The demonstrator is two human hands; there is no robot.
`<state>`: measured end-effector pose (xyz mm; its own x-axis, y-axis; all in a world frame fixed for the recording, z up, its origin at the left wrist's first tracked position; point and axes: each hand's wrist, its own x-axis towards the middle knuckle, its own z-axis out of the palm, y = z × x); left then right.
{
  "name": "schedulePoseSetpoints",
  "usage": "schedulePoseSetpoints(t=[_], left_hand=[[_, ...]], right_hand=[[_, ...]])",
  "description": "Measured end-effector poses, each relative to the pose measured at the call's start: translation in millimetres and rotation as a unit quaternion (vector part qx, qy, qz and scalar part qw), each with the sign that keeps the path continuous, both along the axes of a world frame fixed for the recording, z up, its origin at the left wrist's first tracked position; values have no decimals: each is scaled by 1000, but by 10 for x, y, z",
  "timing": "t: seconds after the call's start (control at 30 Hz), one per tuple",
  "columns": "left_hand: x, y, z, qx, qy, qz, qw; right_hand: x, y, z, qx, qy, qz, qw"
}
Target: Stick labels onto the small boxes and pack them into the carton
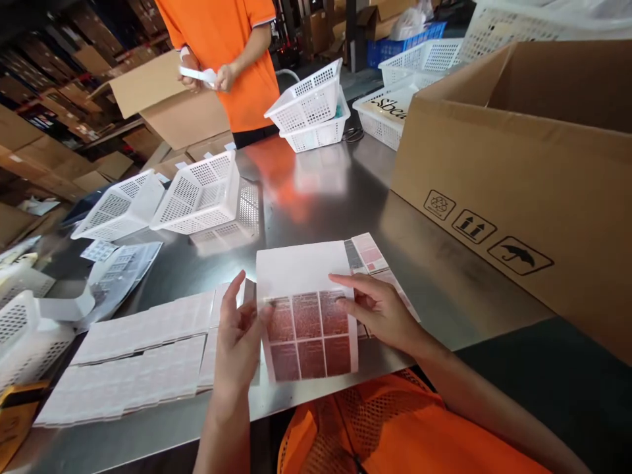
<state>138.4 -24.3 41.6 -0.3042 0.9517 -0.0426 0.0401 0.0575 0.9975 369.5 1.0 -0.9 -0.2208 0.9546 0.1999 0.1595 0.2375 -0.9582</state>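
Note:
A white printed card [302, 270] with reddish-brown panels in two rows is held upright before me over the table's near edge. My left hand [238, 332] grips its left edge, thumb on the front and index finger pointing up. At the right edge, my right hand [379, 308] has its thumb and index finger against the front; its other fingers are partly hidden. Behind the card on the right lie pink and grey printed cards [370, 253]. Left of my left hand, flat white cards [141, 327] lie overlapped in two rows.
White perforated baskets [202, 197] stand on the metal table [316, 210], with a stacked pair [313, 108] at the back. A large cardboard box [498, 191] occupies the right side. Across the table, a person in orange [224, 59] holds a white item. Plastic-wrapped sheets [126, 273] lie left.

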Motion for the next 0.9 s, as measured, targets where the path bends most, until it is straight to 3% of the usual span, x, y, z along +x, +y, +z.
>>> schedulePoseSetpoints(t=[0.1,0.17,0.27,0.37,0.43,0.53,0.67,0.73,0.83,0.9], left_hand=[[-65,-132,40,-21,35,-32,999],[-119,-205,91,-56,127,-36,990],[-191,-290,196,-68,285,-36,955],[-268,-349,325,46,391,-55,918],[-339,-367,420,122,419,-104,893],[-426,-346,548,134,459,-182,859],[-302,-272,652,187,587,-160,771],[-138,-231,674,216,599,-202,744],[90,-150,664,166,562,-298,753],[175,-88,625,89,537,-314,778]], right_hand=[[-55,-32,50,-12,7,-16,1000],[-86,-82,60,-15,13,-34,999],[-98,-171,107,42,-24,-72,996],[-69,-253,250,115,-58,-80,988],[-50,-295,389,108,-34,-40,993],[-57,-326,585,35,12,19,999],[-146,-303,675,16,14,27,999],[-198,-285,655,21,11,40,999],[-223,-277,606,4,4,44,999],[-191,-283,574,-31,-3,21,999]])
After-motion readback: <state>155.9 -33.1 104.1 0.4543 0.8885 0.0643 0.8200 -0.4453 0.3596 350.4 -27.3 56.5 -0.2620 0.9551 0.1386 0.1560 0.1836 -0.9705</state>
